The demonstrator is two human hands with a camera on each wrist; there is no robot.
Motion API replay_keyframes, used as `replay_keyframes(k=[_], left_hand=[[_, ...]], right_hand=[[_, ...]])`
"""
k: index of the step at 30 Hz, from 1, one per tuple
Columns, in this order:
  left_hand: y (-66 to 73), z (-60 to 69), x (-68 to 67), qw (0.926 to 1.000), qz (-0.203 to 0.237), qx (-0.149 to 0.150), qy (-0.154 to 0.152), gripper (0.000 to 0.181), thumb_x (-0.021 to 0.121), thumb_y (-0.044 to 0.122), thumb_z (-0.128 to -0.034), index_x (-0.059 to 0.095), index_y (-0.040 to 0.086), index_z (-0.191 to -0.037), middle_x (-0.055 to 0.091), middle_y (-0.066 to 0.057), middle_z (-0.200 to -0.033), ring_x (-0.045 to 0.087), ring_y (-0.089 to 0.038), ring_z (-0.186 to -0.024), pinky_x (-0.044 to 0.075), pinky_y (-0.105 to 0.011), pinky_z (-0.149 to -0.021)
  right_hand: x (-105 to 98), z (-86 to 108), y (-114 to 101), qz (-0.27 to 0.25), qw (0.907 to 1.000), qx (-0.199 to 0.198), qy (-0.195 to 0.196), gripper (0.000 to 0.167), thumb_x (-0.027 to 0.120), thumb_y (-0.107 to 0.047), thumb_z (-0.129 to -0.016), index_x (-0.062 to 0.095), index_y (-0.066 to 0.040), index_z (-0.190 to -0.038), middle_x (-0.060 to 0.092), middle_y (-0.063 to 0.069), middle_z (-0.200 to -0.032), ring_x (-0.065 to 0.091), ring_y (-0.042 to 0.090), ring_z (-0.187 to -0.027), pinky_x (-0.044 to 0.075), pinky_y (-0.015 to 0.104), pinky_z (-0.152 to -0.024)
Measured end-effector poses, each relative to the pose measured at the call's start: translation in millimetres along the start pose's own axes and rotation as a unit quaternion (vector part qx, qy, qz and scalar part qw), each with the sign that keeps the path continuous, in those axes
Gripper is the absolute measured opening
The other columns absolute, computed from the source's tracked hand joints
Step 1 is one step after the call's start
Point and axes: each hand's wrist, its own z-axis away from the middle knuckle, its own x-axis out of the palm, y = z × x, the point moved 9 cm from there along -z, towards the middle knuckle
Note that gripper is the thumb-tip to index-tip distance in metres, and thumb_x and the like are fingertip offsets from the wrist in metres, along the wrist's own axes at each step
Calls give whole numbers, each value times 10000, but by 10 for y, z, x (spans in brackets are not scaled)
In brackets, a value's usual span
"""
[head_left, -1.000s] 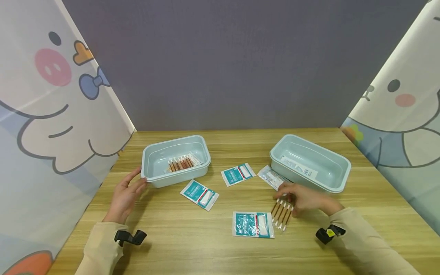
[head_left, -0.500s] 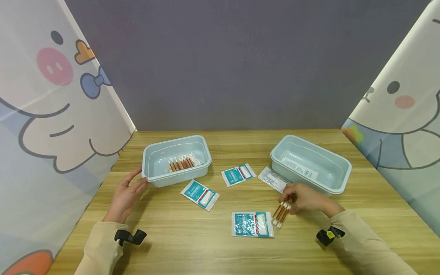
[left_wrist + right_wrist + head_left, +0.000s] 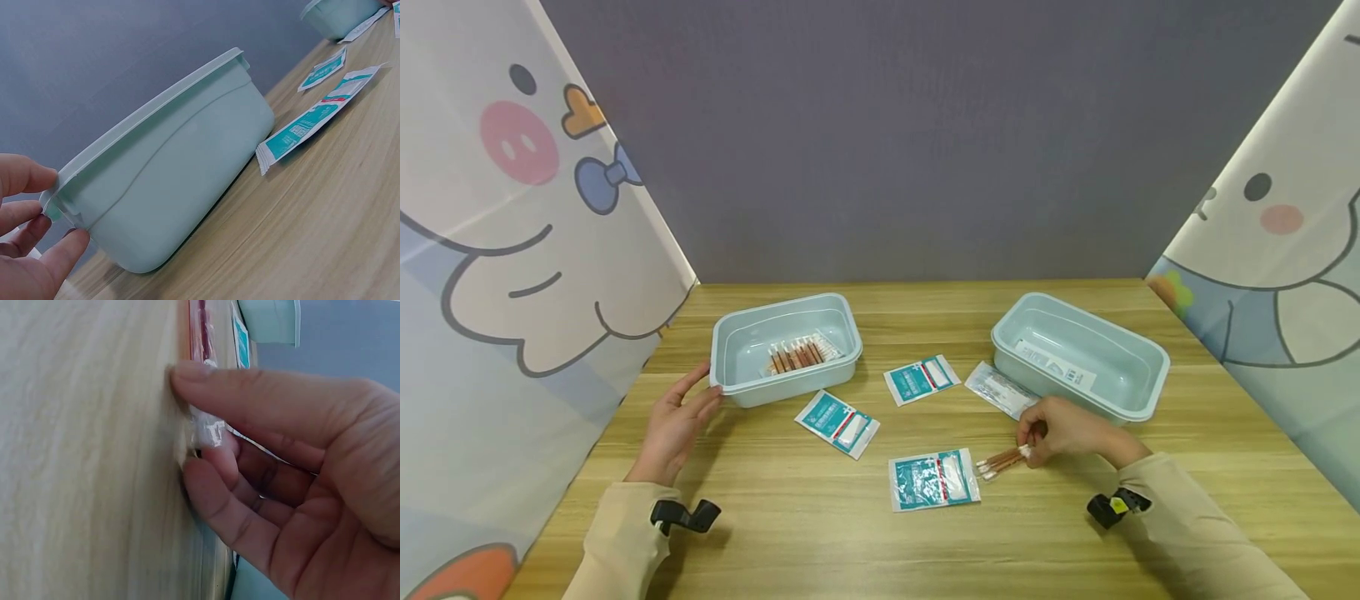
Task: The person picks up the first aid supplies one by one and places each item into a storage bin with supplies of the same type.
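Observation:
My left hand (image 3: 672, 429) grips the near left corner of a pale blue plastic tray (image 3: 169, 169), fingers and thumb around its rim and wall. Inside that tray (image 3: 797, 388) lie several brown iodine swabs (image 3: 796, 357) with white tips. My right hand (image 3: 1066, 433) pinches a clear-wrapped strip of iodine swabs (image 3: 1002, 460) between thumb and fingers, low over the wooden table. In the right wrist view the strip's clear end (image 3: 209, 428) shows between thumb and fingertips. Just left of the strip lies a teal and white packet (image 3: 917, 483), close to its swab tips.
A second pale blue tray (image 3: 1138, 410), with a printed label (image 3: 1056, 367) inside, stands at the right. A silvery-backed packet (image 3: 1000, 390) lies against it. Two more teal packets (image 3: 921, 380) (image 3: 838, 423) lie between the trays. A grey panel (image 3: 917, 142) stands behind the table.
My right hand has gathered the swab strip and turned it from slanting toward me to pointing left. The nearest teal packet has shifted left and slightly away. My left hand stays at the tray.

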Motion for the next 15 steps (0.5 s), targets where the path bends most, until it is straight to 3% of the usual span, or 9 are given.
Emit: replay_keyframes(k=[15], left_hand=[[-7, -10, -5, 9999, 102, 42, 6, 658, 573, 37, -1010, 217, -35, -1559, 37, -189, -1634, 620, 34, -1014, 506, -120, -914]], right_hand=[[13, 35, -19, -496, 9979, -197, -370, 150, 824, -23, -648, 734, -93, -745, 622, -127, -663, 549, 10, -601, 514, 198, -510]])
